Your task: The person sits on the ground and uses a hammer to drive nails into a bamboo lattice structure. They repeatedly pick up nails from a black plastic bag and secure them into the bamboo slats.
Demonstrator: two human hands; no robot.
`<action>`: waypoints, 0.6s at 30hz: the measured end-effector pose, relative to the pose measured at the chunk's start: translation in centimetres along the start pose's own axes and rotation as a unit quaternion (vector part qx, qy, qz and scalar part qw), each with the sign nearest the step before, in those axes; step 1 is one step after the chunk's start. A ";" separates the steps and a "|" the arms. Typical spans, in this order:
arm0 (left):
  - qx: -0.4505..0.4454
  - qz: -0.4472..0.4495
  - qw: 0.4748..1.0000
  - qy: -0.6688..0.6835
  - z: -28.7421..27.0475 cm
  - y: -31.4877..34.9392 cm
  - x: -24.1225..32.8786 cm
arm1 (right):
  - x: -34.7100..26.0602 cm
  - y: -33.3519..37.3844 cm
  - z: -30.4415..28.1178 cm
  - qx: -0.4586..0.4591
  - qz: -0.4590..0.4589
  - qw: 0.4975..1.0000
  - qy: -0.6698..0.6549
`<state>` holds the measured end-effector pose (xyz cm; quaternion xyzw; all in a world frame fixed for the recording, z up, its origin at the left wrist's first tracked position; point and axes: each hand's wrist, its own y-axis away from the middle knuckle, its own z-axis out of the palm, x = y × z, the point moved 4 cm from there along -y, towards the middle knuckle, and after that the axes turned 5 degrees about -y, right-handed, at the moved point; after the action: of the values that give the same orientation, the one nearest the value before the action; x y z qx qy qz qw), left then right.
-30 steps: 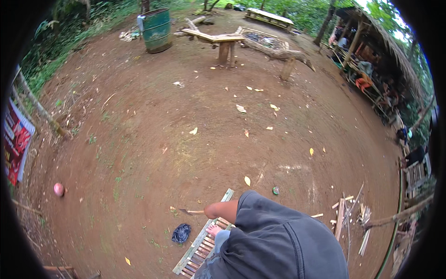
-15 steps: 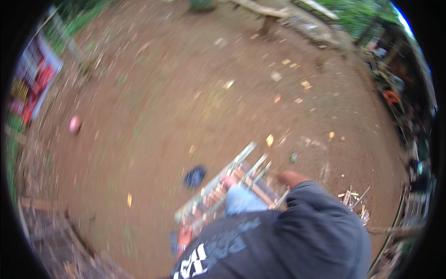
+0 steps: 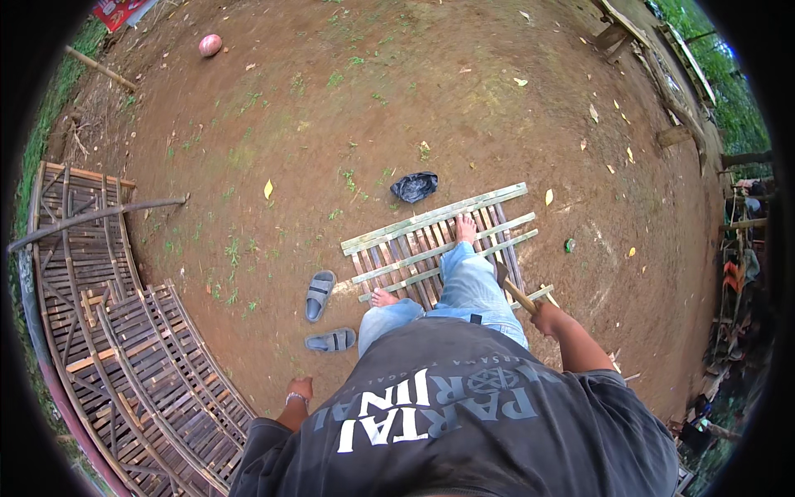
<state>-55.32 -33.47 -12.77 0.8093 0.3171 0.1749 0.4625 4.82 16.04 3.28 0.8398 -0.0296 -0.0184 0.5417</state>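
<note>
My right hand point(image 3: 546, 319) is closed round the wooden handle of a hammer point(image 3: 520, 296); its dark head is beside my right knee. Low at my left side, my left hand point(image 3: 301, 388) has its fingers curled in, and whatever they may hold is hidden. A bracelet circles that wrist. Beneath me on the ground lies a slatted bamboo panel point(image 3: 435, 218), dark slats crossed by pale green strips. My bare feet rest on it, and my legs hide part of its near side.
Two grey sandals point(image 3: 320, 296) lie left of the panel, and a crumpled black plastic bag point(image 3: 414, 187) lies beyond it. Larger bamboo slat frames point(image 3: 149, 331) fill the left side. A pink ball point(image 3: 210, 45) sits far left on bare earth. A wooden bench point(image 3: 621, 33) stands far right.
My view has swung and sharpened. My left hand, earlier by the panel's near left end, is now away from it at my side. The hammer now shows clearly in my right hand.
</note>
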 end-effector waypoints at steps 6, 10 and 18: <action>0.083 0.003 0.909 0.410 -6.6 -3.3 10.3 | -3.5 0.9 -2.3 0.015 -0.025 1.000 -0.008; 0.119 0.095 0.878 0.454 -12.6 -2.5 20.3 | -3.2 1.2 -4.3 0.013 -0.016 0.998 -0.051; 0.111 0.019 0.920 0.376 -10.9 -2.2 24.2 | 5.4 -5.4 -7.1 -0.006 0.023 0.997 -0.078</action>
<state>-44.47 -9.36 -9.32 0.7360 0.4696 0.4383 0.2135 10.80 24.38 1.28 0.8316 -0.0911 -0.0713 0.5431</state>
